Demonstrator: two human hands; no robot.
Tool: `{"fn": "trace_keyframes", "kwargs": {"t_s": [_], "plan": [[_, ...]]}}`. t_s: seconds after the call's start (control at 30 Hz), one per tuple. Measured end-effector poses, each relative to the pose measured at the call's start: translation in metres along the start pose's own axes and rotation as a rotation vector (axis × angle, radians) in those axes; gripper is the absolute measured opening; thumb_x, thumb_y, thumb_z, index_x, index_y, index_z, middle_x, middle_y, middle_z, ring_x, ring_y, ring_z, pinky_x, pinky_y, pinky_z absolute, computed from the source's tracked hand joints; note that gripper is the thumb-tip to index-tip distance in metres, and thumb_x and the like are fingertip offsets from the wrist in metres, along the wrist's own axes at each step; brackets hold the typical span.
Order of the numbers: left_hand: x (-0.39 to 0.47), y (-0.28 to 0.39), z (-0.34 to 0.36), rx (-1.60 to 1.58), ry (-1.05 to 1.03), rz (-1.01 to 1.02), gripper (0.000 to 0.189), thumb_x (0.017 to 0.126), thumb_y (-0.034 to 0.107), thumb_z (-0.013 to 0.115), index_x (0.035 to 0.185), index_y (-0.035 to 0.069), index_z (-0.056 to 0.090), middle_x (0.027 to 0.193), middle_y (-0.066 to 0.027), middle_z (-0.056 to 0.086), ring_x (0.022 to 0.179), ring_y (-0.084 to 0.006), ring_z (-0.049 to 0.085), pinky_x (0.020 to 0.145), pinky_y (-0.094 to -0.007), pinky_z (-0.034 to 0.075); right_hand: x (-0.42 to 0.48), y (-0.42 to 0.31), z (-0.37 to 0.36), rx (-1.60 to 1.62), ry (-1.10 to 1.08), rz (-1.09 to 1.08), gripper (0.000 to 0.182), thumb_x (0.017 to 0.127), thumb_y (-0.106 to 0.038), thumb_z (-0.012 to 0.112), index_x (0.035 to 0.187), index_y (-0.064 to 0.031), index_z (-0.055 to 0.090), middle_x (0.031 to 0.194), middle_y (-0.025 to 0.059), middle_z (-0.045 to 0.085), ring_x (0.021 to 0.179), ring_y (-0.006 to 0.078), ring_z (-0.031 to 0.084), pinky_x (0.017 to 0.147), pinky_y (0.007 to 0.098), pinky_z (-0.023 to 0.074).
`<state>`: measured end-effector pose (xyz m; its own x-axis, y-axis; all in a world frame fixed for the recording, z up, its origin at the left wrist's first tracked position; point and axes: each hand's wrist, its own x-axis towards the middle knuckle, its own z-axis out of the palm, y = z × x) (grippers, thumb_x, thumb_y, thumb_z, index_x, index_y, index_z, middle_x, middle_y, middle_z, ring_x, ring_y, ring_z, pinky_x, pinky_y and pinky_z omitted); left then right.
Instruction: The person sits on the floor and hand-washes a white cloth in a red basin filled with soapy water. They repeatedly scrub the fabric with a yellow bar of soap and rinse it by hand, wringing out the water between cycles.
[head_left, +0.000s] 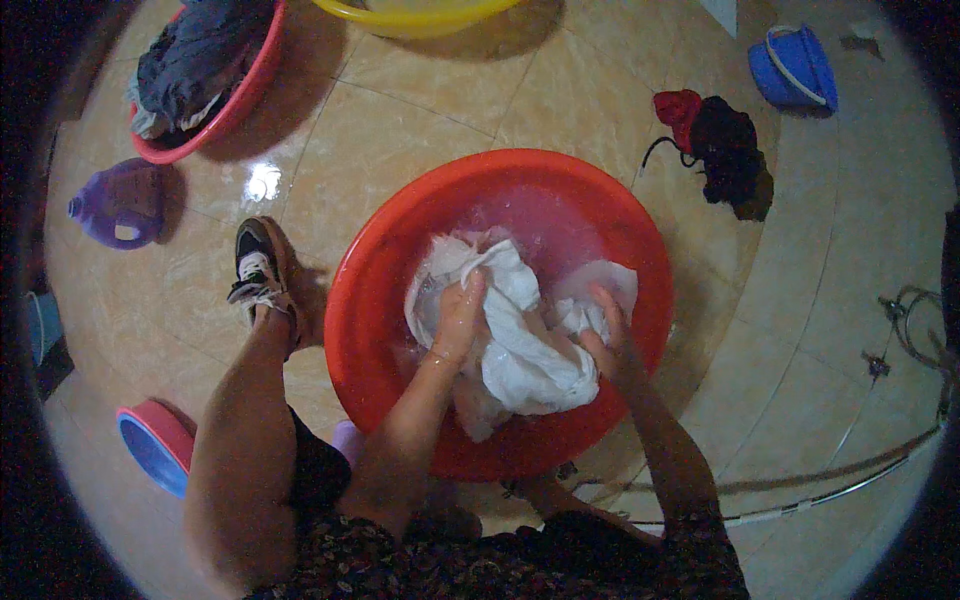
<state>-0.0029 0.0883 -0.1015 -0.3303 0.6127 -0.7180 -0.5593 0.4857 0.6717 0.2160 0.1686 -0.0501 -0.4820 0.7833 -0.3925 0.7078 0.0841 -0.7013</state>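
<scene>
A large red plastic basin (352, 300) with cloudy water stands in front of me, and a wet white cloth (517, 337) lies bunched in it, partly above the water. My left hand (461, 307) grips a fold of that cloth left of the basin's middle, thumb on top. Over at the basin's right side, my right hand (611, 337) has its fingers apart beside the cloth. Its fingertips touch or hover over a submerged white part; which of these, I cannot tell.
A red basin (247, 105) of dark clothes and a yellow basin (420, 19) stand beyond. At the left are a purple detergent jug (124, 202) and a small blue-and-red basin (154, 450). Dark and red cloths (724, 150) and a blue bucket (791, 71) lie right, near a shower hose (832, 491).
</scene>
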Motion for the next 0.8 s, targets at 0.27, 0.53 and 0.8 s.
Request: {"fn": "trace_keyframes", "kwargs": {"t_s": [0.27,0.53,0.8], "plan": [[-0.009,0.032,0.010,-0.899,-0.369,-0.236,0.053,0.090,0.043,0.043,0.120,0.000,0.045,0.113,-0.0148,0.055,0.102,-0.0271,0.054,0.092,-0.0396,0.041,0.004,0.053,0.023,0.103,-0.608,0.274,0.041,0.081,-0.020,0.062,0.114,-0.0001,0.050,0.103,0.0067,0.059,0.095,0.0136,0.054,0.083,0.0274,0.0431],[0.017,0.011,0.017,-0.216,-0.073,-0.178,0.037,0.081,0.041,0.060,0.079,0.004,0.059,0.074,-0.0024,0.059,0.067,-0.0117,0.054,0.057,-0.0262,0.041,0.013,0.020,-0.050,0.825,0.318,0.393,0.028,0.089,-0.024,0.048,0.105,-0.0032,0.054,0.109,0.0083,0.052,0.098,0.0178,0.049,0.085,0.0311,0.0401],[0.060,-0.009,0.042,-0.439,-0.168,-0.152,0.046,0.083,0.037,0.058,0.105,-0.004,0.057,0.092,-0.0081,0.062,0.081,-0.0176,0.058,0.075,-0.0290,0.044,0.063,0.033,-0.019,0.344,0.441,0.247,0.035,0.089,-0.028,0.050,0.110,-0.0003,0.051,0.108,0.0091,0.055,0.098,0.0236,0.052,0.086,0.0336,0.0408]]}}
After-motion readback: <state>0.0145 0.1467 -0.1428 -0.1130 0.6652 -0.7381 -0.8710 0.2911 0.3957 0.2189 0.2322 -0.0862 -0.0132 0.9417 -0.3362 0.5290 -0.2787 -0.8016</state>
